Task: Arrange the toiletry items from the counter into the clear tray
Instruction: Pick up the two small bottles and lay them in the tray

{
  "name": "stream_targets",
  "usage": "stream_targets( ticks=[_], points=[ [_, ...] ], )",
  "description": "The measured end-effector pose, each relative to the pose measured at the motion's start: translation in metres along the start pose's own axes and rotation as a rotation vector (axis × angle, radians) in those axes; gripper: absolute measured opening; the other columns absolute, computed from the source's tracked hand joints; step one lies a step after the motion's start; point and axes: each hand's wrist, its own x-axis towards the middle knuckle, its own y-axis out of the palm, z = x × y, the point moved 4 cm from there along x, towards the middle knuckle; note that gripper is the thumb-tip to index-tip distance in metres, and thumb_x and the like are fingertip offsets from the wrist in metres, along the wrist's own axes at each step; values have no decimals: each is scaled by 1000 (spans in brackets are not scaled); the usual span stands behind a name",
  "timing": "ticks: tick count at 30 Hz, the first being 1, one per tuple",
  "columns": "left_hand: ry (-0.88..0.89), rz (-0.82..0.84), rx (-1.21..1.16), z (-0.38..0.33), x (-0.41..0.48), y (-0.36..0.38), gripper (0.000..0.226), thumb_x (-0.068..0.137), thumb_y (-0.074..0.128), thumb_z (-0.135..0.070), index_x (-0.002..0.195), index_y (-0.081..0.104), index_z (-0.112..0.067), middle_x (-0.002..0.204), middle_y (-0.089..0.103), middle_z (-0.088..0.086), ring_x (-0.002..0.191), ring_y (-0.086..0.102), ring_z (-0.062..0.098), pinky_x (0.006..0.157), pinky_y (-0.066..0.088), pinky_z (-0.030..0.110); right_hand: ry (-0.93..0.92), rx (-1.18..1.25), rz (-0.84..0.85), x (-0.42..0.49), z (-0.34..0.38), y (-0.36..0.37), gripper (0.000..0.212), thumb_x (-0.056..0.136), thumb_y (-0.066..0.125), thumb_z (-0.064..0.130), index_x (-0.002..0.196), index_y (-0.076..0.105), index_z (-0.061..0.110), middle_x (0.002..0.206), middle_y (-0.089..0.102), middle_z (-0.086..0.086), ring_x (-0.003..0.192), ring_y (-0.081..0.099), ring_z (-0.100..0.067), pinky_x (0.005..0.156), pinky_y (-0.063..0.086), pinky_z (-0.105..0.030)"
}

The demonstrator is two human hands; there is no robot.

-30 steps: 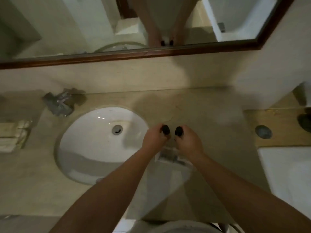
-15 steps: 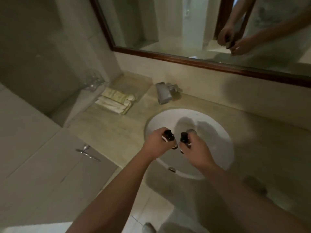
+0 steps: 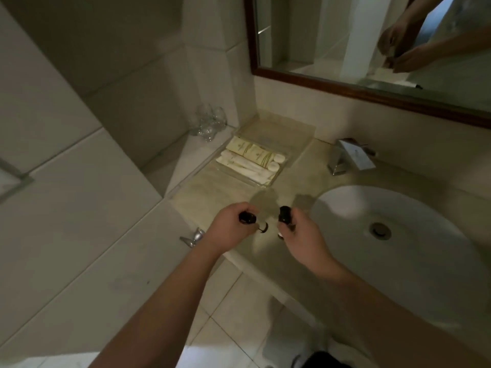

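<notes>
My left hand grips a small black-capped bottle, tilted with its cap toward the right. In my right hand is a second small black-capped bottle, held upright. Both hands hover over the beige counter's front edge, left of the sink. The clear tray lies on the counter beyond them, near the wall. Its left half holds cream tubes and white sachets; its right half is bare.
A white oval sink is set in the counter to the right, with a chrome tap behind it. Upturned drinking glasses stand on the ledge left of the tray. A framed mirror hangs above. A chrome handle protrudes at the left.
My view and both hands have swung left, from over the sink to the counter in front of the tray. Each hand has kept its bottle.
</notes>
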Motion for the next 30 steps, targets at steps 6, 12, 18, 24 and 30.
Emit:
stream_targets(
  ticks=[6, 12, 18, 24, 30],
  points=[
    [-31, -24, 165, 11, 62, -26, 24, 72, 77, -38, 82, 72, -17, 83, 66, 1, 71, 61, 11, 64, 51, 26, 50, 43, 69, 63, 9, 18, 31, 94, 59, 33, 121, 55, 18, 97, 65, 5, 85, 63, -11, 72, 49, -29],
    [-28, 10, 205, 18, 122, -61, 16, 74, 77, -29, 88, 71, -21, 78, 61, -12, 75, 60, 11, 63, 46, 21, 29, 113, 59, 124, 23, 45, 18, 92, 60, 26, 110, 59, 24, 88, 64, 6, 75, 59, -9, 60, 40, -23],
    [-67, -72, 26, 45, 198, -94, 23, 70, 82, -21, 91, 73, -22, 86, 68, -9, 78, 62, 6, 66, 43, 8, 157, 15, 45, 164, 14, 44, 20, 91, 54, 19, 109, 58, 27, 91, 62, 4, 74, 58, -10, 58, 43, -25],
    [-79, -83, 22, 84, 276, -106, 28, 70, 79, -28, 97, 73, -30, 97, 72, -6, 89, 67, 12, 84, 55, 35, 223, -74, -64, 220, 13, 48, 24, 87, 59, 21, 111, 61, 22, 89, 60, 6, 71, 55, -6, 59, 44, -20],
    [-38, 63, -19, 126, 336, -90, 36, 61, 76, -42, 96, 69, -40, 96, 72, -5, 89, 68, 13, 86, 56, 41, 247, -311, -32, 273, 27, 71, 30, 84, 54, 22, 111, 64, 26, 100, 65, 2, 82, 62, -18, 65, 56, -35]
  ],
)
